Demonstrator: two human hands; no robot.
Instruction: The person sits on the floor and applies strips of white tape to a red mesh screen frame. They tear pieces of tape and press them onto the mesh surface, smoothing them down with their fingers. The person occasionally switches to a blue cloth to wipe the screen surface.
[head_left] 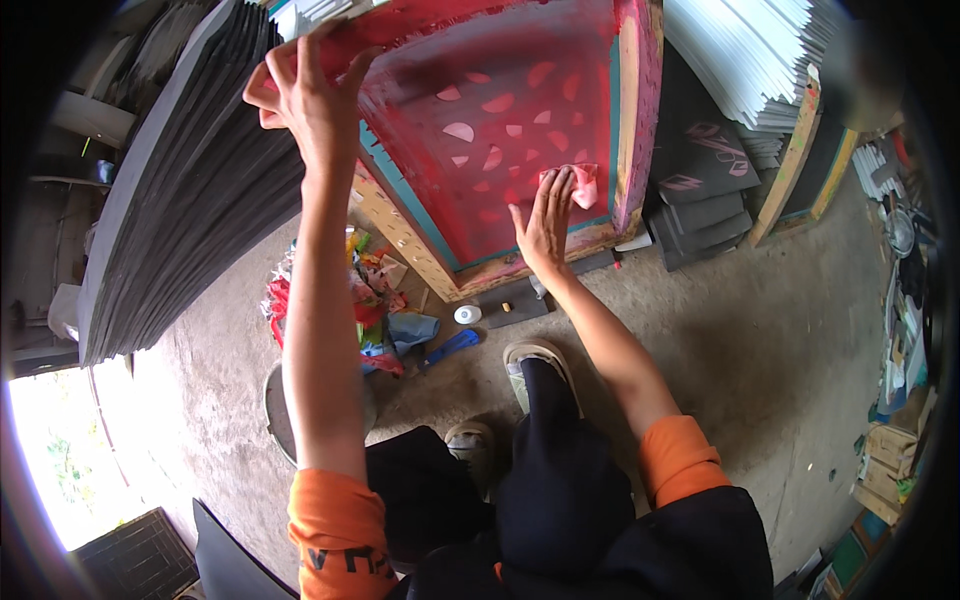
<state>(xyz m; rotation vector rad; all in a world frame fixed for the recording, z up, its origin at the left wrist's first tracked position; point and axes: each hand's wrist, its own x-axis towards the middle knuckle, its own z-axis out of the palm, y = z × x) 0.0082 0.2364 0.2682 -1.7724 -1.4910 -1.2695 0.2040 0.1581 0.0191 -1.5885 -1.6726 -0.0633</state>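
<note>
A wooden screen-printing frame (628, 100) stands tilted in front of me, its mesh (440, 90) smeared red and dotted with pale semicircular shapes. Teal tape runs along the inner edges. My left hand (312, 105) is raised to the frame's upper left corner, with bent fingers hooked over the wood and the thumb toward the mesh. Low on the mesh, at its right side, my right hand (545, 222) presses a crumpled pink-and-white cloth (585, 186) against the surface. Its fingers are together over the cloth, and part of the cloth sticks out beyond them.
Dark sheets (190, 190) lean in a thick stack at left. White sheets (745, 50) and dark foam-like pieces (700, 215) lie at right, near another wooden frame (790, 165). Colourful rags (375, 290), a blue-handled tool (452, 346) and a white round item (467, 314) are on the floor.
</note>
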